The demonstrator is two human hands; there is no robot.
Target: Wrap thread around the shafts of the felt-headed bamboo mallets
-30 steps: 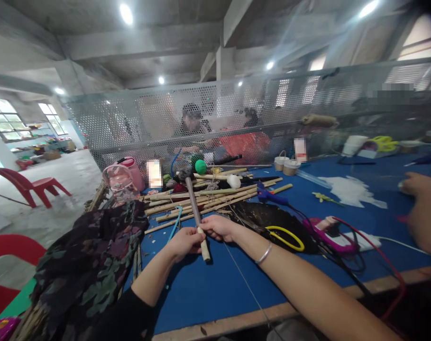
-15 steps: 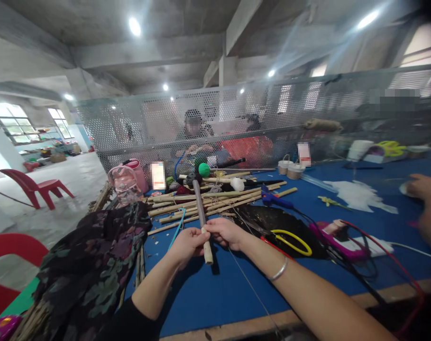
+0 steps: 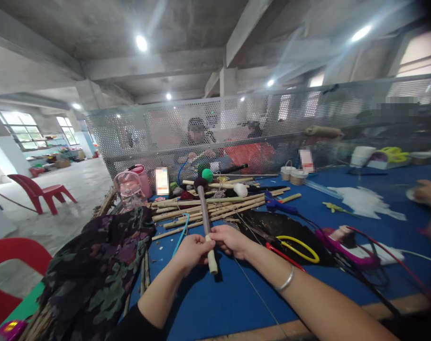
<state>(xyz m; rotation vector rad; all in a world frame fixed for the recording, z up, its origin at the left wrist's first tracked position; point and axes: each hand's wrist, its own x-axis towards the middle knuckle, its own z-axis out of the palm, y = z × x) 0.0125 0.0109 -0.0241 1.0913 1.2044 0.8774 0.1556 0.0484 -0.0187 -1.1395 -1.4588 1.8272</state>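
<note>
Both of my hands meet on one stick (image 3: 204, 208) over the near part of the blue table. Its long upper part is covered in something smooth and grey-brown; the lower end is bare pale wood. My left hand (image 3: 192, 253) pinches it from the left, just above the bare end. From the right, my right hand (image 3: 231, 240) grips it at the edge of the grey part. A thin thread (image 3: 254, 286) runs from under my right hand toward the table's front edge. Behind the stick's far end sits a dark yarn ball (image 3: 200, 183).
Beyond my hands lie several pale sticks (image 3: 233, 208), a green yarn ball (image 3: 207, 175) and a white ball (image 3: 241, 190). To the right are yellow-handled scissors (image 3: 300, 249), a blue glue gun (image 3: 281, 204) and a power strip (image 3: 357, 248). Dark patterned cloth (image 3: 105, 265) lies left. Another person's hand (image 3: 428, 194) is far right.
The view has shifted slightly, so the scene sits a little lower and to the right. Both hands keep their hold on the stick, with little visible movement along it.
</note>
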